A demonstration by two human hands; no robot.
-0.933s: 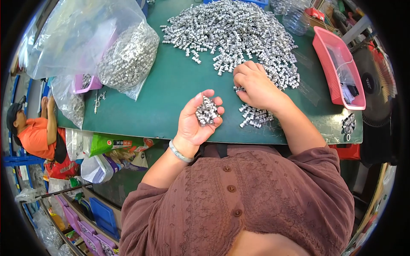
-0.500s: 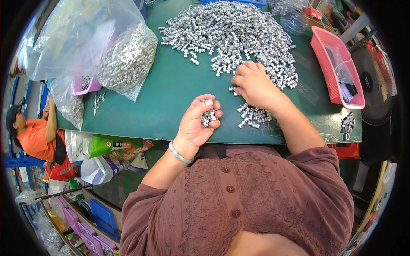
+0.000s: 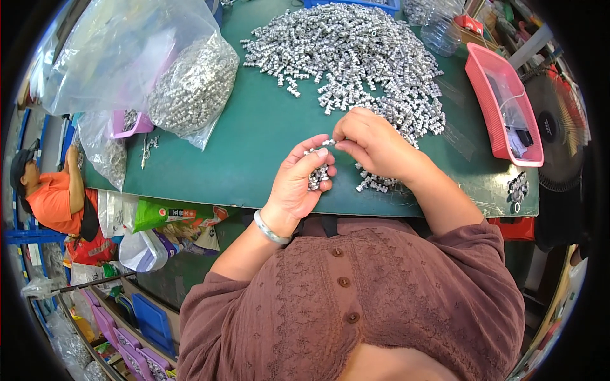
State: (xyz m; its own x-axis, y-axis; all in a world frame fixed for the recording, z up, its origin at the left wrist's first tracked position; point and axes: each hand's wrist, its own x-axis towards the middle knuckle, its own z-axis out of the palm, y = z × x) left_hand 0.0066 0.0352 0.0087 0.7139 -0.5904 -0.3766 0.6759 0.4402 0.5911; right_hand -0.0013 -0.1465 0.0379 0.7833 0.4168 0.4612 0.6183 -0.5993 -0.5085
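My left hand (image 3: 298,176) is curled around several small silvery metal parts (image 3: 317,175), palm turned up, a pale bangle (image 3: 270,227) on its wrist. My right hand (image 3: 372,145) pinches one small metal part (image 3: 328,143) at the left fingertips, so both hands meet at it. A large heap of the same parts (image 3: 356,51) spreads over the green table (image 3: 273,127) beyond the hands. Below my right hand lies a little group of parts (image 3: 375,181), partly hidden by it.
At left stands a clear plastic bag (image 3: 197,82) full of parts, beside a purple bin (image 3: 141,125). A pink basket (image 3: 505,105) sits at right, near a fan (image 3: 551,130). Dark rings (image 3: 518,187) lie at the right corner. A person in orange (image 3: 57,202) works at far left.
My right hand has moved left from the heap's near edge to my left fingertips, with a small metal part now between them. My left hand stays almost in place.
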